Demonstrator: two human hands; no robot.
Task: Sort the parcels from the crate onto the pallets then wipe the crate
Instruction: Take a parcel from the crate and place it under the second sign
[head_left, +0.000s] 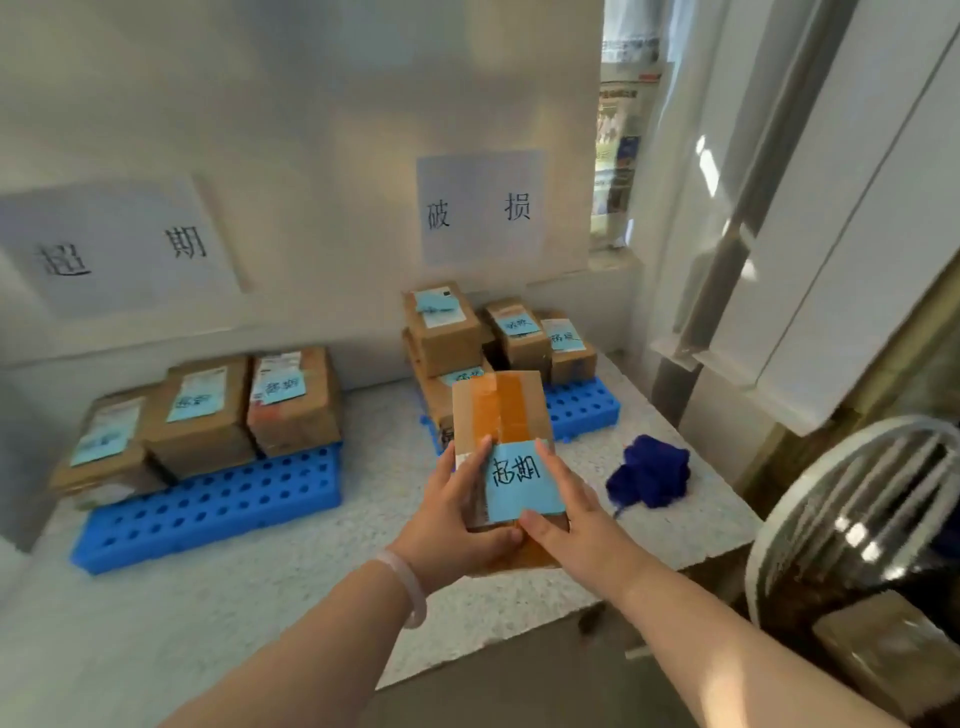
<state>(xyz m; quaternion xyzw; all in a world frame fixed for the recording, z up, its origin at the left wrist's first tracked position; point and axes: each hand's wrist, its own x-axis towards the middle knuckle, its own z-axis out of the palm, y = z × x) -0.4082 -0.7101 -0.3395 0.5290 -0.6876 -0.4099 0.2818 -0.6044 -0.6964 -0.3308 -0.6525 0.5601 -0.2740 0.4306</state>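
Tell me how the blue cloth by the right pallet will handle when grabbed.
The cloth lies crumpled in a soft heap, so it will probably go floppy and droop when lifted. It looks fluffy, so it is likely light and easy to pinch. Pushed, it may just bunch up on the counter.

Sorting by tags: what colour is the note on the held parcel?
Light blue note, head view.

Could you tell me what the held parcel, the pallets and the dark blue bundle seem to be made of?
Held parcel: matte brown cardboard, sealed with glossy tape. Pallets: bright blue moulded plastic, judging by the smooth, evenly holed surface. Dark blue bundle: soft cloth, likely a fuzzy rag, given its crumpled folds.
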